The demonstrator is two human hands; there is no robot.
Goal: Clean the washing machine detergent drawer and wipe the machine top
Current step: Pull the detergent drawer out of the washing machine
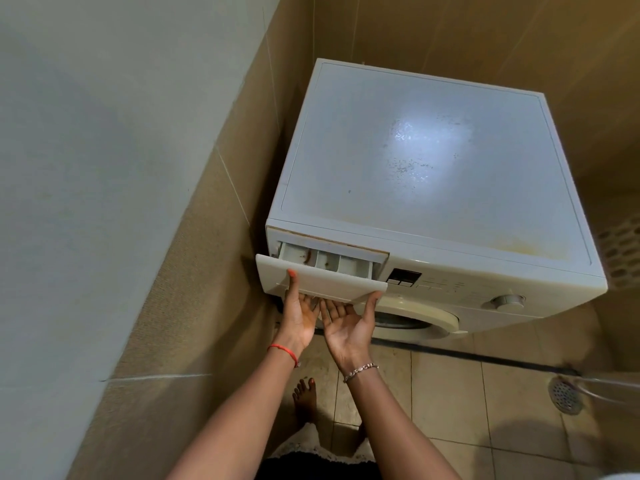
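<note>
2 sets fingers (309, 302) under det. drawer (322, 280)

A round metal floor drain (565, 396) sits at four o'clock in the beige tiled floor (450, 393), with a clear hose (609, 388) just beside it. A perforated basket (623, 251) shows at three o'clock. A grey painted wall (104, 168) above beige wall tiles (207, 271) fills nine o'clock.
</note>
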